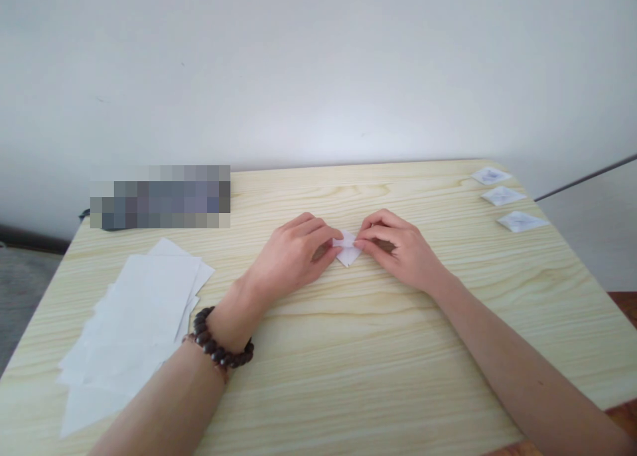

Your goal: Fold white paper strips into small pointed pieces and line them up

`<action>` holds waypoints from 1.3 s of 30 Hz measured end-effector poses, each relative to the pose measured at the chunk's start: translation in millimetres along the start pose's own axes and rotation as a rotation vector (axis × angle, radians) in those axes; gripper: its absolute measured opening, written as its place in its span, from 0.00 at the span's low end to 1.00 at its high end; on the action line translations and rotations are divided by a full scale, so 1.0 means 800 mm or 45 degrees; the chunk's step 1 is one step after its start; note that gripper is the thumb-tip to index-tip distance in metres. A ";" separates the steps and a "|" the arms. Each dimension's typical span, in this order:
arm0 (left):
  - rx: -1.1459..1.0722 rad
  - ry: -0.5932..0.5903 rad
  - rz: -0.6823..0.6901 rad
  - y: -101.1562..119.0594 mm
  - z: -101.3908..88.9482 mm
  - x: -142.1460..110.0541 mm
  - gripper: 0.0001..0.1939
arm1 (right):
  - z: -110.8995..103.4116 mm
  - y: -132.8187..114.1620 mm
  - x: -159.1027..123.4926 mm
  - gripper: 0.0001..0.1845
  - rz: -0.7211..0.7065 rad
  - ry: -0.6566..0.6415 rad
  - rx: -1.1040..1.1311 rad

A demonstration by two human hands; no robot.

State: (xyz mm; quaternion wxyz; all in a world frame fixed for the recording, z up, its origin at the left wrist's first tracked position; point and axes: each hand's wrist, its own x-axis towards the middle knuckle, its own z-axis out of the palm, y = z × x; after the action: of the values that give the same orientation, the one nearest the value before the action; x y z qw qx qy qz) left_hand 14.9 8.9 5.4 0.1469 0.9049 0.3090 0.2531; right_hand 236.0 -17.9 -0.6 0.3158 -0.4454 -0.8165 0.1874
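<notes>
Forearms (512,363) extend over the surface (338,376). Left hand (298,247) and right hand (405,249) pinch opposite sides of one folded paper (348,255) near its middle. Loose sheets (144,310) lie left; three folded pieces (503,196) lie far right.

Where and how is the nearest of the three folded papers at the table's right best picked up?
Probably grip that folded paper across its wide middle, from above on the near side: it lies flat, tapering to points left and right, with another folded paper just beyond. The right hand, its fingers on the small paper, is nearer.
</notes>
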 end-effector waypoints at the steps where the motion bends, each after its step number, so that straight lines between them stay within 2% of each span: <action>1: -0.018 0.003 -0.020 0.000 0.000 0.000 0.10 | 0.000 -0.001 0.000 0.05 0.029 0.008 0.009; 8: 0.032 0.041 -0.078 -0.002 0.005 0.002 0.10 | 0.006 -0.003 0.000 0.07 0.136 0.075 -0.047; 15: 0.109 0.005 -0.129 0.004 0.003 0.004 0.11 | 0.012 -0.003 -0.001 0.08 0.213 0.167 -0.166; 19: 0.170 -0.040 -0.146 0.010 0.001 0.006 0.12 | 0.014 -0.003 0.000 0.09 0.240 0.153 -0.149; 22: 0.178 -0.021 -0.165 0.010 0.003 0.005 0.13 | 0.015 -0.003 0.000 0.09 0.250 0.151 -0.129; 26: 0.113 0.056 -0.256 0.008 0.008 0.002 0.09 | 0.014 -0.002 0.000 0.09 0.245 0.148 -0.115; 32: 0.012 0.045 -0.295 0.007 0.008 0.002 0.11 | 0.014 -0.002 0.001 0.09 0.259 0.143 -0.105; 39: 0.026 0.013 -0.355 0.008 0.011 0.003 0.09 | 0.014 -0.001 0.001 0.09 0.242 0.113 -0.119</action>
State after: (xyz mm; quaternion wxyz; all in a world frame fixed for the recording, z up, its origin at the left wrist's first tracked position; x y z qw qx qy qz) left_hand 24.5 5.1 1.6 0.1698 0.8534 0.4349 0.2319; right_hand 227.6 -18.2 -7.8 0.3114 -0.5429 -0.7637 0.1584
